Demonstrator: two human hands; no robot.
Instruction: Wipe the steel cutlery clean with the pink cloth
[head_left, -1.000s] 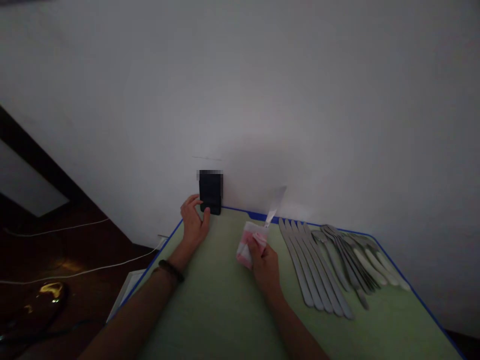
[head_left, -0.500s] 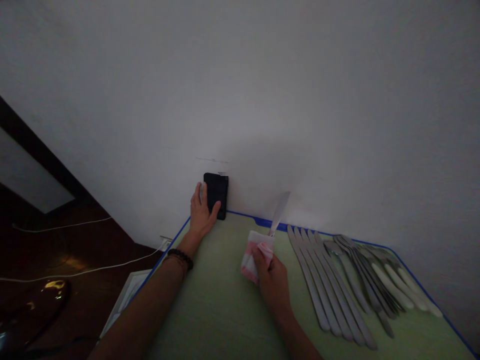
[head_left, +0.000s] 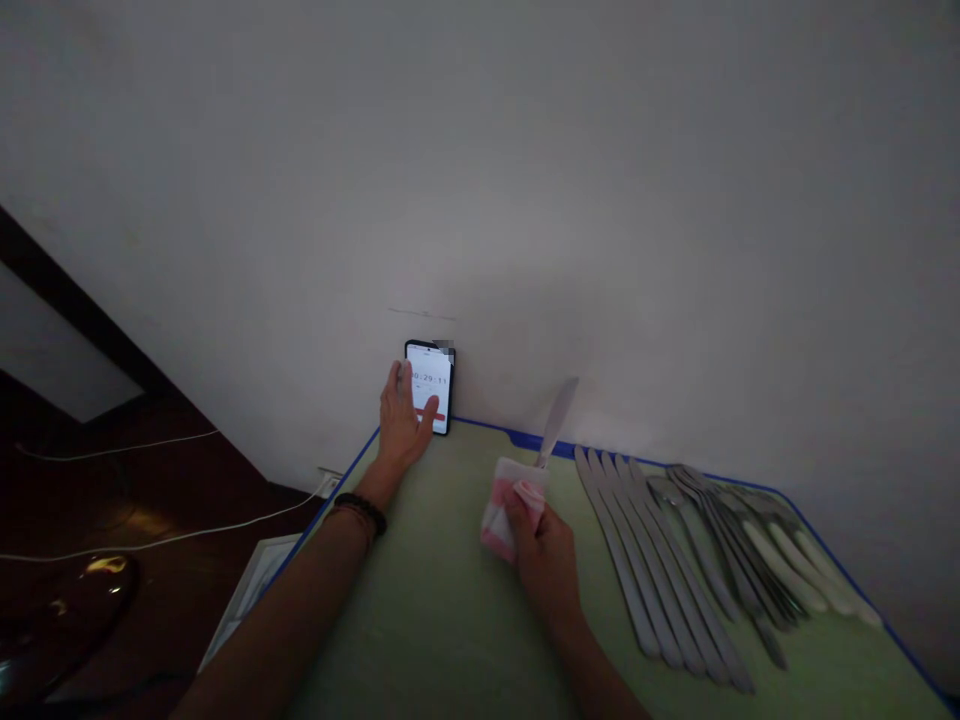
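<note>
My left hand (head_left: 399,425) lies against the left and front of a smartphone (head_left: 436,365) that leans upright on the wall. Its fingers are apart, with the thumb over the lower part of the lit screen, which shows a running time readout. In my right hand (head_left: 551,560) is a folded pink-and-white cloth (head_left: 501,500), pinched between thumb and fingers. A table knife (head_left: 558,422) sticks up out of the cloth, blade tilted to the upper right; its handle is hidden by cloth and hand.
Several table knives (head_left: 652,570) lie side by side on the green blue-edged tabletop (head_left: 427,610). Right of them are several spoons and forks (head_left: 712,510) and white-handled cutlery (head_left: 795,570). The wall (head_left: 600,200) borders the back edge. A white cable (head_left: 187,540) runs at the left.
The phone's screen has gone from dark to lit. My left hand stays at the phone, and my right hand holds the cloth and knife almost unmoved.
</note>
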